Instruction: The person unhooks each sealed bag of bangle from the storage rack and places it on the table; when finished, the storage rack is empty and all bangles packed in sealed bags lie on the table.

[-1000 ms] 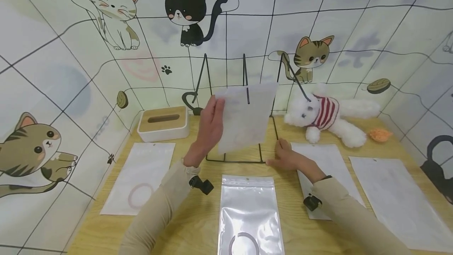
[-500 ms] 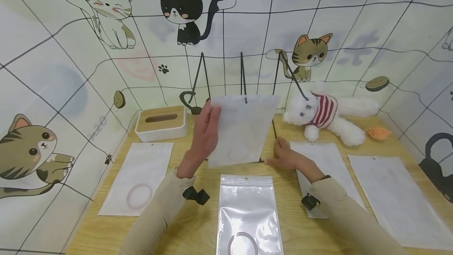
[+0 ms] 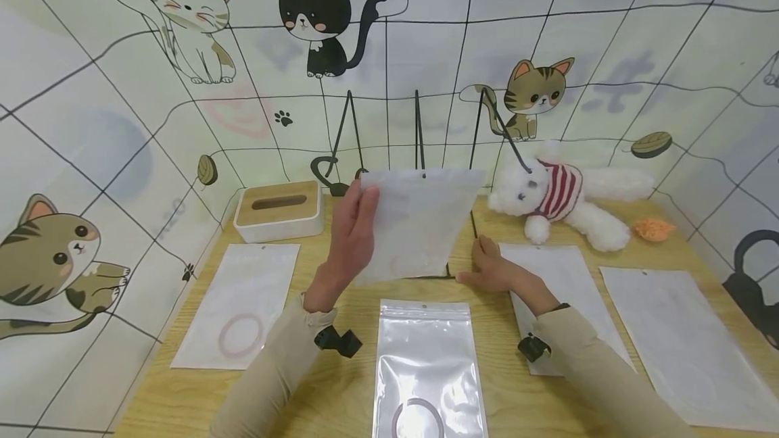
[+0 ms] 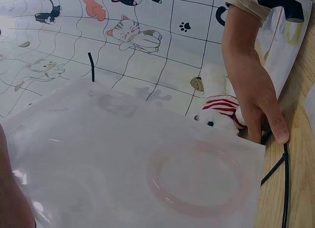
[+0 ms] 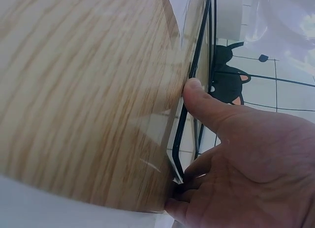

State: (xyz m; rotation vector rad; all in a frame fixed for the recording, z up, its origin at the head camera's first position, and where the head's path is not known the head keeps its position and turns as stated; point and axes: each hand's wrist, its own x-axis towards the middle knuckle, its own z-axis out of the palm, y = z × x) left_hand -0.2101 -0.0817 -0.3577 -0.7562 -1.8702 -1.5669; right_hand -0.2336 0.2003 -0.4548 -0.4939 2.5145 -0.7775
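Observation:
My left hand (image 3: 351,235) pinches the left edge of a whitish plastic bag (image 3: 420,225), held up in front of a black wire display rack (image 3: 417,128). The bag's top hole is level with the lower end of the rack's middle prong; whether the prong passes through it, I cannot tell. In the left wrist view the prong's end (image 4: 92,68) rises at the bag's top edge, and a pale pink ring marks the bag (image 4: 113,149). My right hand (image 3: 494,268) grips the rack's right base corner, thumb (image 5: 199,92) on the wire in the right wrist view.
A clear-fronted zip bag (image 3: 426,343) lies at the table's front. Other white bags lie at left (image 3: 234,303) and right (image 3: 684,336), another partly under the right arm. Behind are a wood-topped tissue box (image 3: 280,211), a white plush toy (image 3: 560,195) and an orange shell-like object (image 3: 654,229).
The bag and left hand have moved down and slightly left. The prong's end, earlier showing in front of the bag, now barely shows at the hole. My right hand stays on the rack corner.

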